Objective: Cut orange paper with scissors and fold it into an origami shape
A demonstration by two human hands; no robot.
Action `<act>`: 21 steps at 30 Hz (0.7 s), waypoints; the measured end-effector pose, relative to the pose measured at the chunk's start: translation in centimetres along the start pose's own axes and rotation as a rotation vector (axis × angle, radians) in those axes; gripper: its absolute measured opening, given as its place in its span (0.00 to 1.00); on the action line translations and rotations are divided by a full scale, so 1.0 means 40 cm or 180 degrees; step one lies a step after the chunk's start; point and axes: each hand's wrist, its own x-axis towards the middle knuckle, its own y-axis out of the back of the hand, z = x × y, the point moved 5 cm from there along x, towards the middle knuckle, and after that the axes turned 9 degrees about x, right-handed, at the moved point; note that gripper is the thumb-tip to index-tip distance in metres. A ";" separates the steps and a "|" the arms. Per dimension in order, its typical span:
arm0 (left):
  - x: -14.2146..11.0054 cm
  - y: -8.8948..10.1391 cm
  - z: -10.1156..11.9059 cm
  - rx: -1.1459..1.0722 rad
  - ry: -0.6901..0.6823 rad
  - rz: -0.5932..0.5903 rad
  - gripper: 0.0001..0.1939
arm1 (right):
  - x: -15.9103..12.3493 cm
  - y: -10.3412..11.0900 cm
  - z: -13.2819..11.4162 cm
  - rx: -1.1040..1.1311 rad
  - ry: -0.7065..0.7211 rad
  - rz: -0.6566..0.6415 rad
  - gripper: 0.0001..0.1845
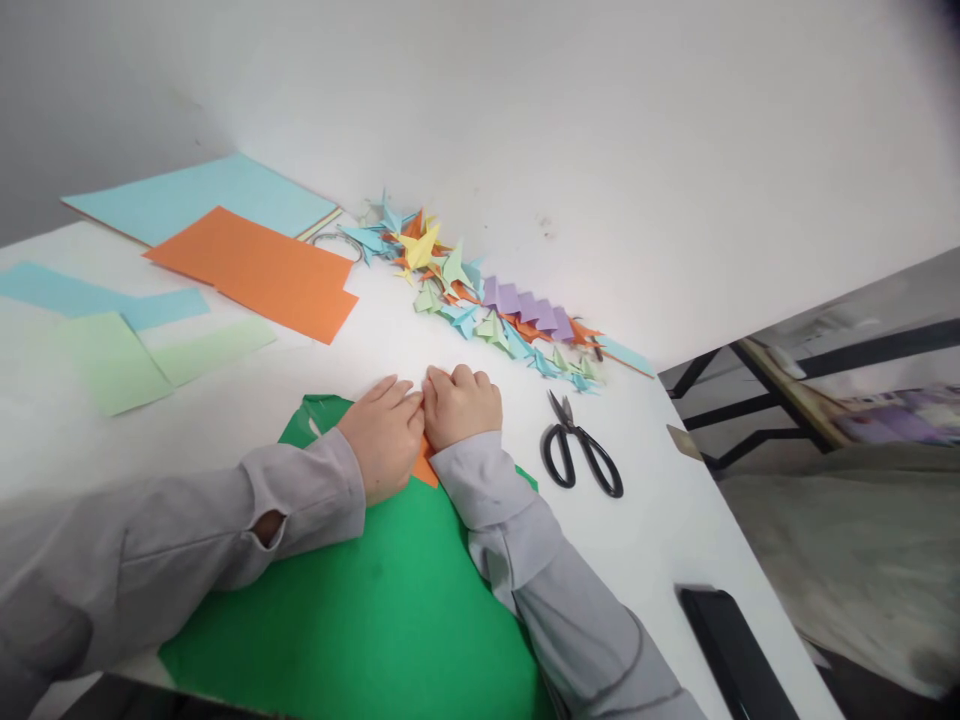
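Note:
A small piece of orange paper point(425, 468) lies under my two hands, mostly hidden by them. My left hand point(385, 436) rests on it from the left, its fingertips pressed together near the paper's far end. Close against it, my right hand point(463, 404) has its fingers curled and pinched at the same spot. Beneath both hands spreads a green sheet point(360, 610), which reaches to the table's near edge. Black-handled scissors point(576, 445) lie to the right of my right hand, blades partly apart.
Folded paper cranes point(457, 270) in several colours line the wall. Left of them are a light blue paper stack point(217, 195), an orange sheet point(262, 270), light green pieces point(120, 365) and blue strips point(112, 298). A black phone-like object point(731, 650) sits near the right edge.

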 end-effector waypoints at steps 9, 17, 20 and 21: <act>0.002 0.022 0.017 0.0215 -0.0273 0.0082 0.18 | -0.005 0.001 -0.002 -0.0106 0.0037 -0.0096 0.17; -0.043 0.082 0.075 0.0232 -0.0477 0.0561 0.11 | 0.015 0.000 -0.004 -0.0049 -0.0124 -0.0164 0.17; -0.059 0.108 0.084 0.0188 -0.0239 0.0738 0.12 | 0.017 -0.001 0.004 0.0006 -0.0178 -0.0157 0.18; -0.061 0.114 0.085 0.0180 -0.0212 0.0769 0.12 | 0.018 -0.002 0.007 0.0033 -0.0182 -0.0151 0.18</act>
